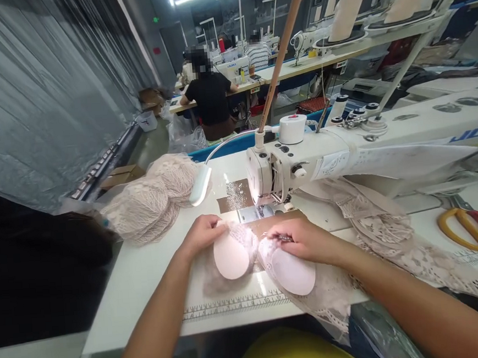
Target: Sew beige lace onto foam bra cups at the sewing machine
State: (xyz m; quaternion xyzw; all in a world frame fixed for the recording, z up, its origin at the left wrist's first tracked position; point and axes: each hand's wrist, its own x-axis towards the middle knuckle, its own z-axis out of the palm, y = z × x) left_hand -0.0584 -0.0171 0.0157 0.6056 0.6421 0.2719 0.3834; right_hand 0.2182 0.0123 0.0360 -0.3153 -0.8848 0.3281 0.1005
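A pale pink lace bra with two padded cups lies in front of the sewing machine [263, 171]. My left hand [202, 234] is closed on the top edge of the left bra cup [230, 256]. Over the upper lace of the right bra cup [295, 271], my right hand [304, 239] is closed, with a small dark metal tool [284, 238] showing between its fingers; its kind is unclear. Lace from the bra hangs over the table's front edge. The machine's needle area sits just beyond both hands, lit by a lamp [200, 186].
Stacked lace cups [145, 203] lie at the table's left. More lace pieces [383, 223] are under the machine arm and to the right, near scissors [472, 229] with yellow and red handles. A printed ruler [232, 307] runs along the front. People sit at machines further back.
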